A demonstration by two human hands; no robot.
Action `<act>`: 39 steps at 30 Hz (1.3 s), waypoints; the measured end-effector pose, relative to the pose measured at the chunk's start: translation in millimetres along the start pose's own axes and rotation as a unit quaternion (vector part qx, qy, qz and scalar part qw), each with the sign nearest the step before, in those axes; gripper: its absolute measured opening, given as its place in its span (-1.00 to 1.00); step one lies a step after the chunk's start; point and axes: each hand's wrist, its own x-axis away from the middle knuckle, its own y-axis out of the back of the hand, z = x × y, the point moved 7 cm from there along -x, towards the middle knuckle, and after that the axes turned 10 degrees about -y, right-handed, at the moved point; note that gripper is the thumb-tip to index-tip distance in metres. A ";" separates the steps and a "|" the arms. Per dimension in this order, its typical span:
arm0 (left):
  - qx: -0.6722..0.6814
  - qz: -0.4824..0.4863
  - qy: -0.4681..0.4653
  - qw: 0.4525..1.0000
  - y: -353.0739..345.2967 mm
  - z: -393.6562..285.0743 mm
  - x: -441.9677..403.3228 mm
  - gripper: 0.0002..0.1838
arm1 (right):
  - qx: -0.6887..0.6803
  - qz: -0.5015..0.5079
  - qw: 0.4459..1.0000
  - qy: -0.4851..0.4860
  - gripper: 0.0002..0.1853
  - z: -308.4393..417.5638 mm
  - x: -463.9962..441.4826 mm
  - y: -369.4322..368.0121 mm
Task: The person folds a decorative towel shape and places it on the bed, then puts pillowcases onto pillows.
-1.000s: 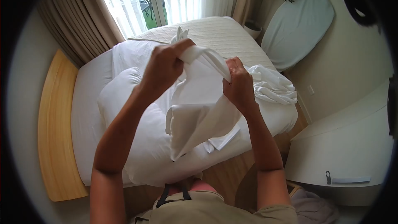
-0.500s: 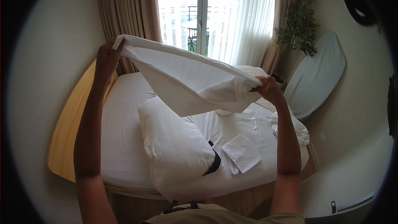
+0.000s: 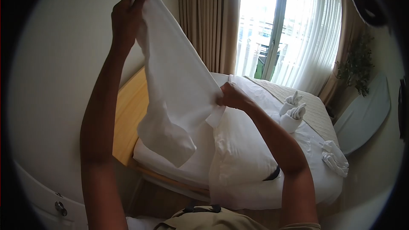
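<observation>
A white pillowcase (image 3: 174, 72) hangs at a slant between my two hands, above the head end of the bed. My left hand (image 3: 128, 19), raised high in front of the wall, pinches its upper corner. Lower down and to the right, my right hand (image 3: 233, 97) is closed on the other side of the fabric. The loose lower end droops in folds over the mattress. Just below my right hand and forearm lies a white pillow (image 3: 240, 145), with a dark strip of cloth (image 3: 272, 173) at its edge.
The wooden headboard (image 3: 132, 106) stands against the left wall. Rolled white towels (image 3: 292, 118) sit on the bed at right, with a crumpled towel (image 3: 334, 158) near its edge. Beyond are a curtain (image 3: 208, 21) and glass door. A door knob (image 3: 61, 208) shows at lower left.
My view has turned left. The pillowcase went from stretched widthwise to hanging steeply; my left hand rose, and my right hand is now lower relative to it, over the pillow.
</observation>
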 end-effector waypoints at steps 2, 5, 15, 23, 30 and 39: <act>-0.087 0.028 0.021 0.996 53.8 43.6 -10.0 -0.62 | 0.070 -0.023 0.997 -0.002 -0.81 -10.4 -17.3 -10.3; -0.106 0.072 0.081 0.988 116.1 79.7 2.6 -0.61 | 0.011 -0.150 0.987 -0.063 -0.85 -7.6 -36.1 32.1; -0.182 0.071 0.156 0.968 219.5 114.3 27.4 -0.60 | 0.114 -0.325 0.938 0.029 -0.77 67.7 -67.9 124.0; -0.240 0.108 0.145 0.954 219.4 92.6 22.3 -0.62 | 0.120 -0.350 0.925 0.086 -0.73 59.1 -57.9 152.0; -0.406 0.132 -0.253 0.868 166.2 48.7 19.7 -0.60 | 0.016 -0.343 0.917 0.203 -0.76 77.4 -45.0 142.5; 0.013 0.279 0.171 0.945 12.3 19.1 88.0 -0.61 | -0.335 -0.051 0.916 0.213 -0.25 146.9 -12.0 3.1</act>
